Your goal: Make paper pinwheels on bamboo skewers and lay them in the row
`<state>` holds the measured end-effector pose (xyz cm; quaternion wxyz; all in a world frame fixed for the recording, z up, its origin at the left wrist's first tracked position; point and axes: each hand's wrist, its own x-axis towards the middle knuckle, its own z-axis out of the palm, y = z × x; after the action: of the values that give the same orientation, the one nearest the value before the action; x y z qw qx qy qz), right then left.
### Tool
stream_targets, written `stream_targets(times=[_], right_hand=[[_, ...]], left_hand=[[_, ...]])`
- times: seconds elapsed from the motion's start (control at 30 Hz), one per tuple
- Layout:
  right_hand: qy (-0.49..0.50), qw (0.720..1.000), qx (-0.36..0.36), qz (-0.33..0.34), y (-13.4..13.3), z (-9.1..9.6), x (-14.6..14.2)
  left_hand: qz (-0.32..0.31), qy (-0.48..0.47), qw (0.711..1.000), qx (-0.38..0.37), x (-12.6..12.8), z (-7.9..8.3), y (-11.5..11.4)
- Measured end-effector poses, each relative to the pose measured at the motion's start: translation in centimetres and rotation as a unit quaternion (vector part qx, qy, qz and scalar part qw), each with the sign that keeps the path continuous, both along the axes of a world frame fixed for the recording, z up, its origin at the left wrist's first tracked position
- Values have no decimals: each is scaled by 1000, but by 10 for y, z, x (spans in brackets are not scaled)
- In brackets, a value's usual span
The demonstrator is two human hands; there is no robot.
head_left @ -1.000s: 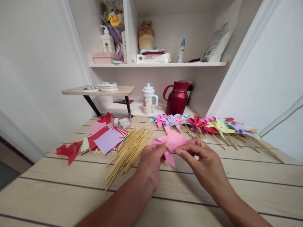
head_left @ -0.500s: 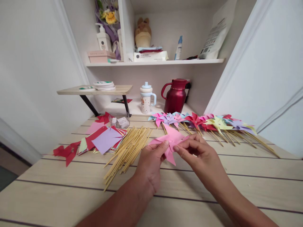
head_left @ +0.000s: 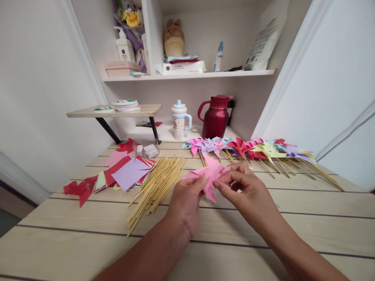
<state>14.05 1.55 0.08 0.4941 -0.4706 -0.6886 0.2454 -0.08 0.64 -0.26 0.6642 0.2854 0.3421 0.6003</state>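
Note:
Between my two hands is a pink paper pinwheel (head_left: 213, 168), its blades folded in toward the middle. My left hand (head_left: 187, 199) is closed on its left side, the thumb pressing near the centre. My right hand (head_left: 244, 187) pinches its right side with thumb and forefinger; the fingertips partly cover the paper. Just left of my left hand lies a loose bundle of thin wooden sticks (head_left: 155, 189). Beyond the hands, a row of finished pinwheels on sticks (head_left: 240, 147) in several colours stretches to the right.
At left lie cut paper sheets (head_left: 129, 173), red folded paper (head_left: 80, 189) and a small clear box (head_left: 146, 150). Toward the back stand a raised wooden stand (head_left: 146, 111), a lidded cup (head_left: 179, 121) and a red jug (head_left: 216, 119). Above them runs a white shelf (head_left: 190, 75).
The view has shifted slightly, so the background sits a little further left and higher. Both hands keep their grip on the pink pinwheel, with barely any finger movement.

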Motion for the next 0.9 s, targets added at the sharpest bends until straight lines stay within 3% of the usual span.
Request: stream_targets(times=[0.27, 0.4, 0.5, 0.63, 0.73, 0.9], right_hand=[[-42, 998, 33, -12, 1, 0, 4], [-20, 994, 77, -69, 1, 6, 11], [7, 994, 78, -70, 2, 12, 18], [63, 998, -12, -5, 8, 13, 25], [99, 990, -92, 41, 11, 13, 28], [89, 973, -188, 96, 4, 17, 24]], left_hand=[[27, 34, 999, 9, -2, 1, 0], [85, 127, 988, 17, -8, 4, 2], [104, 205, 973, 29, -11, 9, 2], [108, 275, 953, 66, -10, 14, -1], [109, 284, 943, 134, -7, 15, -2], [100, 319, 920, 204, -5, 13, -2]])
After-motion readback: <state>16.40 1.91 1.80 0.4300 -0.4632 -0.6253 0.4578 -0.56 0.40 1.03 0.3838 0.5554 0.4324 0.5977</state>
